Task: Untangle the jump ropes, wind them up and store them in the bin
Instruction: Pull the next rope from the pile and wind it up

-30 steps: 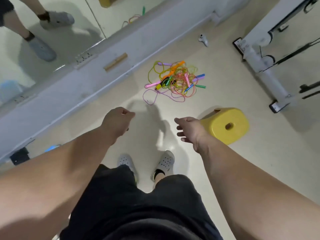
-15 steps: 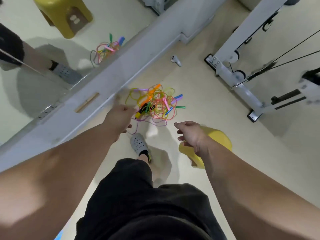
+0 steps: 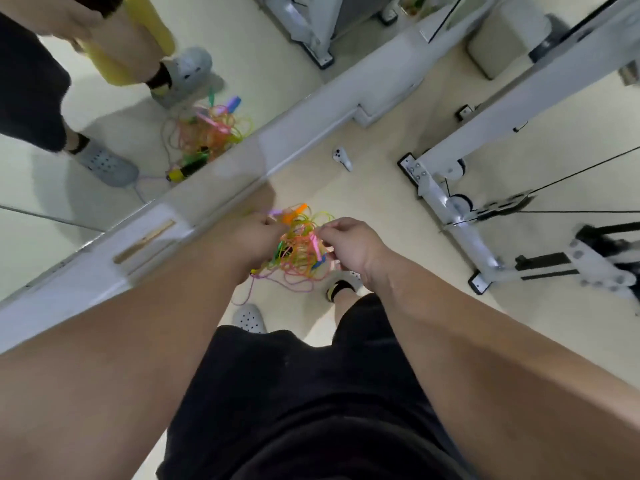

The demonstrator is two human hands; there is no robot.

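Apparently tangled, neon-coloured jump ropes (image 3: 298,258)

The jump ropes (image 3: 301,251): thin glossy plastic cords, smooth plastic handles. floor (image 3: 381,209): smooth, faint sheen. mirror (image 3: 104,133): glossy glass. machine frame (image 3: 446,199): white painted metal, semi-gloss. My shorts (image 3: 311,393): black matt cloth. My clog (image 3: 249,318): grey perforated rubbery matt. controller (image 3: 342,158): smooth white plastic.

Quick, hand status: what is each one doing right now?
Left hand: fingers curled into the jump rope tangle, gripping it.
Right hand: pinching the same tangle.
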